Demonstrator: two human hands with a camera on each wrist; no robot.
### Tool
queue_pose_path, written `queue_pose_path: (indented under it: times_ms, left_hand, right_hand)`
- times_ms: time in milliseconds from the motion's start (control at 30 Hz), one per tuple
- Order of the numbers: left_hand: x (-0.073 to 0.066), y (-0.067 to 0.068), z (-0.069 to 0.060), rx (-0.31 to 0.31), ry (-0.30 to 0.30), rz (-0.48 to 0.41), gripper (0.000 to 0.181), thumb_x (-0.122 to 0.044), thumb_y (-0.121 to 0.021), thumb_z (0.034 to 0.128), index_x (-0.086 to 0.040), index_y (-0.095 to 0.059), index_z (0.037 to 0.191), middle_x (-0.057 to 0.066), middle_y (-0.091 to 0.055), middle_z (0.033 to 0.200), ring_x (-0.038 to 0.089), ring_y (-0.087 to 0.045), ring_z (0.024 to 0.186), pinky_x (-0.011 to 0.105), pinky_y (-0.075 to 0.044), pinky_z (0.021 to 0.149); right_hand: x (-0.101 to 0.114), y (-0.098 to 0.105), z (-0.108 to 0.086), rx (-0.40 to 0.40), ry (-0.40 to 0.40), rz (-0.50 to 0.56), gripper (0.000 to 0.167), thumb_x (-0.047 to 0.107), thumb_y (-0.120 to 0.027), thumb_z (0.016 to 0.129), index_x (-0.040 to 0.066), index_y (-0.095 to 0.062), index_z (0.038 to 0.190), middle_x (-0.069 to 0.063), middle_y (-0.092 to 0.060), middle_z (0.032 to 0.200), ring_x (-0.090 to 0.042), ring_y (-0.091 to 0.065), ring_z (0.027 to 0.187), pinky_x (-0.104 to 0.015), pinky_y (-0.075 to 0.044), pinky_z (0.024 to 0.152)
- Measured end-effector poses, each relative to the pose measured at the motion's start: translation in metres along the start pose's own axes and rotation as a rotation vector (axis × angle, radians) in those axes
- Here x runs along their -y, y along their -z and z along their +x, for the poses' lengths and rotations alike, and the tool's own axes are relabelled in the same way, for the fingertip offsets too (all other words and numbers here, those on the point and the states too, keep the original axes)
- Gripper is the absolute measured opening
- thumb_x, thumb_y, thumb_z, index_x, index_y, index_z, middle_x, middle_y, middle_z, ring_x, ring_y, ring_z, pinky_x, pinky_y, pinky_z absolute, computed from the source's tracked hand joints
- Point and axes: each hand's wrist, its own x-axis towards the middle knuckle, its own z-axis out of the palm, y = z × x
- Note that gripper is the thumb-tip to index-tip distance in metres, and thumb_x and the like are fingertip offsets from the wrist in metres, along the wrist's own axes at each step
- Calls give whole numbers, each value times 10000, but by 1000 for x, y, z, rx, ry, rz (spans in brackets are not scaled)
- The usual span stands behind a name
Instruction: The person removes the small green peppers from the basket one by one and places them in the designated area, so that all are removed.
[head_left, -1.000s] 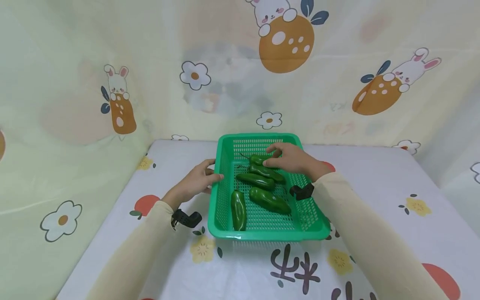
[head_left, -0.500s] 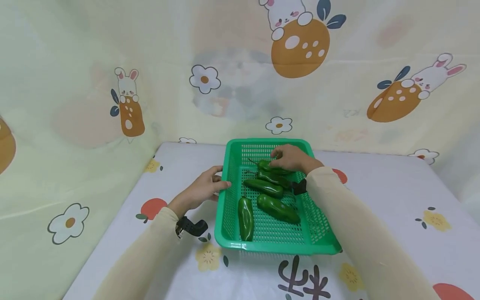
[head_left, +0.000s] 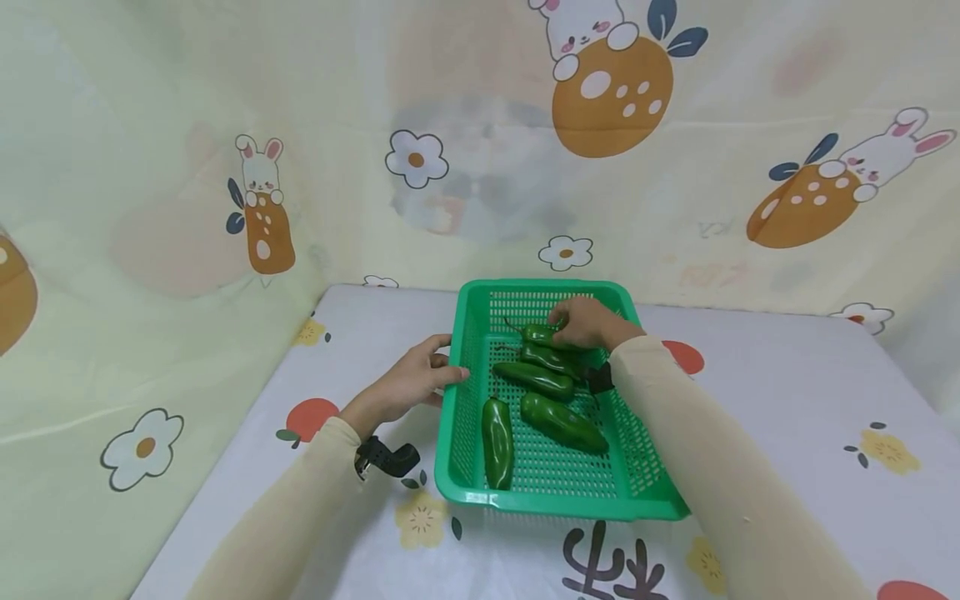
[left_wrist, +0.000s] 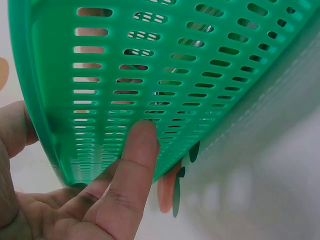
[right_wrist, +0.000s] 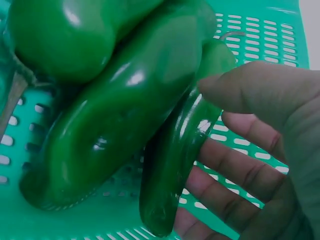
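Several glossy green peppers lie in a green plastic mesh basket (head_left: 555, 503) in the head view. My left hand (head_left: 412, 377) holds the basket's left side, thumb over the rim and fingers against the outer wall; the left wrist view shows a finger (left_wrist: 137, 165) on the slotted wall. At the back of the basket, my right hand (head_left: 588, 323) pinches the farthest pepper (head_left: 537, 335). Seen from the right wrist, the thumb (right_wrist: 235, 90) lies on that pepper (right_wrist: 167, 175) and the other fingers are along its far side. My hand partly covers it in the head view.
Beside the held pepper lies another one (head_left: 551, 358). Nearer are a slim pepper (head_left: 534, 379), a thicker one (head_left: 564, 423) and one lengthwise at the left (head_left: 497, 442). A patterned cloth (head_left: 765, 400) covers the table, and a printed curtain (head_left: 480, 208) hangs behind.
My right hand has come down onto the farthest pepper and closed its thumb and fingers about it. The left hand stays on the basket. The head view has shifted slightly.
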Motion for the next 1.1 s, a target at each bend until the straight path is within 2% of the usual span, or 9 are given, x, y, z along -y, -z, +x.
queue_pose_path:
  times_ms: [233, 500, 933, 1100]
  left_hand:
    - [1, 0, 0, 1, -2, -9, 688, -160, -652, 1024, -95, -301, 1612, 250, -638, 1337, 308, -720, 1082, 469, -655, 841]
    - [0, -1, 0, -2, 2, -9, 686, -158, -653, 1025, -95, -302, 1611, 244, -641, 1320, 305, -721, 1074, 474, -655, 842]
    - [-3, -1, -1, 6, 8, -26, 691, -150, -650, 1026, -87, -294, 1614, 268, -620, 1354, 307, -721, 1073, 473, -654, 843]
    - [-3, -1, -1, 0, 13, -17, 689, -157, -654, 1026, -89, -300, 1613, 259, -622, 1356, 307, -722, 1074, 472, -655, 843]
  right_hand:
    - [-3, -5, 3, 13, -14, 5, 439, 93, -709, 931, -27, -634, 1346, -271, -655, 1315, -413, -637, 1199, -507, -572, 1002]
    - [-2, -8, 5, 23, -29, -10, 437, 77, -705, 933, -22, -634, 1353, -271, -647, 1320, -400, -641, 1189, -483, -589, 974]
    - [0, -6, 1, 52, -4, -71, 474, 112, -698, 961, -46, -609, 1399, -251, -624, 1397, -419, -582, 1298, -524, -524, 1081]
    - [0, -6, 2, 51, 30, -95, 462, 127, -696, 959, -39, -627, 1385, -228, -638, 1391, -409, -594, 1291, -528, -529, 1075]
